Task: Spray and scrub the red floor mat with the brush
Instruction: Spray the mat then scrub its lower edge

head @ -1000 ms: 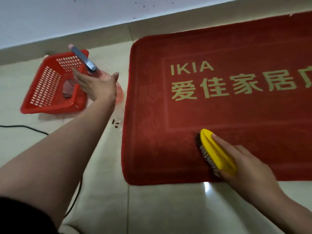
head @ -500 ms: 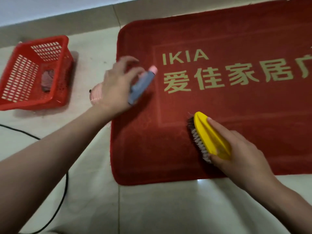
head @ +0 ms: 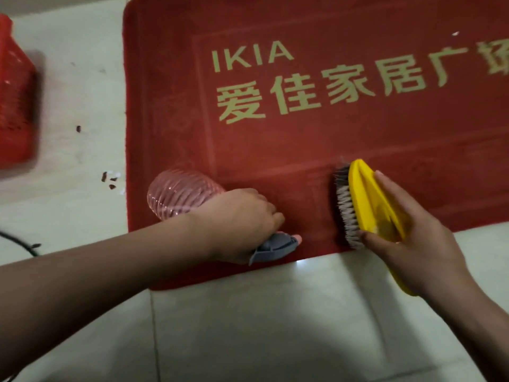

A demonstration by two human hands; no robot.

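On the floor before me, at the mat's near-left corner, items as they lie:

Item 1, brush point(head: 366, 197): yellow plastic back with a raised ridge. The bristles point(head: 345, 208) are mixed grey, white and dark, and splayed. Long axis runs from the pointed tip, away from me, back to the handle end by my wrist, leaning rightward as it nears me. Tipped on its edge, bristle face turned left toward the spray bottle, lower bristles resting on the red floor mat just inside its near edge. My right hand point(head: 418, 252) grips it, fingers laid over the yellow back and thumb tucked under by the bristles. The handle end shows past the heel of the hand.

Item 2, spray bottle point(head: 179, 194): clear pink body with spiral ribs, grey-blue spray head point(head: 275, 245) with a pink nozzle. Held near level over the mat, base pointing left and away, nozzle pointing right toward the brush, apart from it. My left hand point(head: 242, 224) is curled round the neck and head, hiding the join.

Item 3, red floor mat point(head: 165, 106): short red pile, embossed border, pale gold lettering point(head: 250, 57) "IKIA" above a row of Chinese characters. Flat on pale floor tiles point(head: 248, 326).

Sundries: red basket point(head: 13, 106) at far left, blurred; dark crumbs point(head: 110, 180) on the tiles beside the mat's left edge; black cable point(head: 24, 245) near my left forearm
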